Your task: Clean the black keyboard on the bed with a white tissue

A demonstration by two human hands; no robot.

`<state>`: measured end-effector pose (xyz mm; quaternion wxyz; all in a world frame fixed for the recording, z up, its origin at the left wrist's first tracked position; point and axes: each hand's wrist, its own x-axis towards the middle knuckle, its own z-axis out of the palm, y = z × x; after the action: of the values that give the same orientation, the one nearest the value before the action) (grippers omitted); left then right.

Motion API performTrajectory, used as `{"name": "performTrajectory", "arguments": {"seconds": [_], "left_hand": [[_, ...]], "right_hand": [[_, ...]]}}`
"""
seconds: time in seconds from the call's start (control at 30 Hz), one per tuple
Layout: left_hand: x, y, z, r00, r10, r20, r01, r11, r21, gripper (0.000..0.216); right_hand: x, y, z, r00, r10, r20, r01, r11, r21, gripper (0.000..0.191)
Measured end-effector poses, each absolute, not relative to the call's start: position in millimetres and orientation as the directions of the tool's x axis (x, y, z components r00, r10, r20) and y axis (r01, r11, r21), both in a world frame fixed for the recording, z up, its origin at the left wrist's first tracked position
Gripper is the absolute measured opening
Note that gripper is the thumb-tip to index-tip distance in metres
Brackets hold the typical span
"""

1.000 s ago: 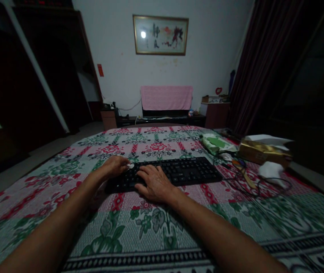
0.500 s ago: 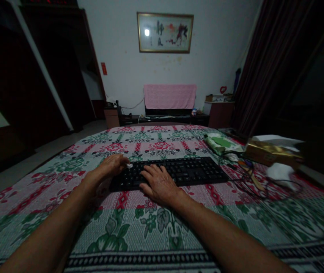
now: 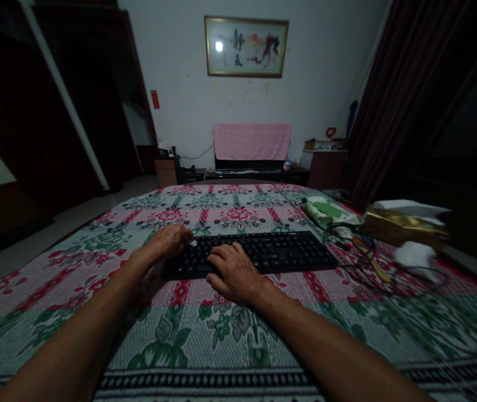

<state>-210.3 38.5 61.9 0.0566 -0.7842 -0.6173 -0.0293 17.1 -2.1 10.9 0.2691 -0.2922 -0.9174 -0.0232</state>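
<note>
The black computer keyboard [image 3: 280, 252] lies flat on the flowered cloth [image 3: 205, 340], in front of the person, between the near border of the cloth and its far flower rows. The left hand [image 3: 172, 240] is over its far left corner. The grip of this hand appears closed, thumb and fingers together on a small white piece [image 3: 194, 243]; its material I cannot tell, as it is mostly hidden. The right hand [image 3: 236, 273] lies with palm down at the near side of the keyboard, fingers a little apart on the keys and nothing clamped in it.

Compared with one second ago, the change is small. The whole view has moved slightly, so the things at the right appear further to the right. Against the keyboard, the white piece has shifted only a little toward the left end, while the right hand has kept its place. I judge from this that the work remains at the same left part of the keys, with the right hand probably steadying.

Further to the right, a black cable [image 3: 383, 291] lies in loops near a wooden handle [image 3: 380, 272], a white crumpled thing [image 3: 414, 255], a gold box [image 3: 401, 226] and a green-and-white packet [image 3: 328, 210].
</note>
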Motion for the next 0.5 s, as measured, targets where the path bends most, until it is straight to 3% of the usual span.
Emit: {"name": "performTrajectory", "arguments": {"seconds": [0.4, 0.5], "left_hand": [[-210, 33, 79, -0.019, 0.999, 0.038, 0.994, 0.023, -0.105, 0.032], [-207, 34, 79, 0.043, 0.997, 0.071, 0.996, -0.037, -0.081, 0.038]], "right_hand": [[17, -3, 12, -0.676, 0.528, 0.515, 0.548, 0.827, -0.128, 0.033], [16, -3, 11, -0.672, 0.529, 0.519, 0.546, 0.827, -0.135, 0.033]]}}
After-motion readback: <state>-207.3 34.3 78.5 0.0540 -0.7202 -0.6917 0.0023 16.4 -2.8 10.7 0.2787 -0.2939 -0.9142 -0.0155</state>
